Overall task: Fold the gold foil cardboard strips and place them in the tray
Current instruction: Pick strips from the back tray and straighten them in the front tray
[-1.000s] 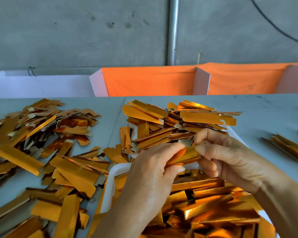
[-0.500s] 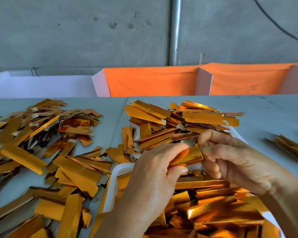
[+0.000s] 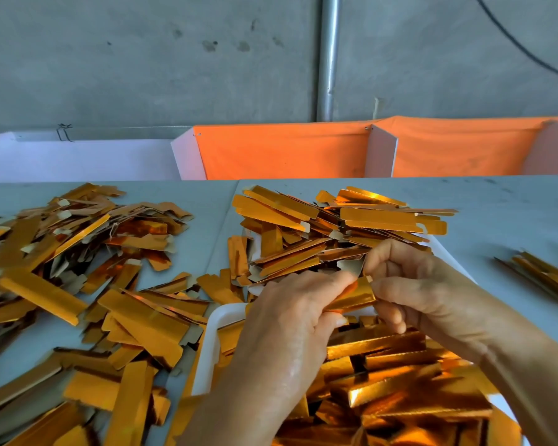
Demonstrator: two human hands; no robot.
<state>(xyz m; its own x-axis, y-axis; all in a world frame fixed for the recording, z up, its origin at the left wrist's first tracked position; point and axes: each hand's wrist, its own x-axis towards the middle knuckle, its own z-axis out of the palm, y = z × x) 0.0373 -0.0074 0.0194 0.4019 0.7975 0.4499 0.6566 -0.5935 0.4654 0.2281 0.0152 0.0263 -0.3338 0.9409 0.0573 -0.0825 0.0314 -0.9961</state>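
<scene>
Since a moment ago the two hands stay close together and the strip's right end now shows a small pale tab. The left hand (image 3: 290,313) and the right hand (image 3: 409,284) both pinch one gold strip (image 3: 351,297) with curled fingers, holding it just above the white tray (image 3: 213,342) full of folded strips. Loose strips (image 3: 78,284) lie on the table (image 3: 496,214) to the left.
</scene>
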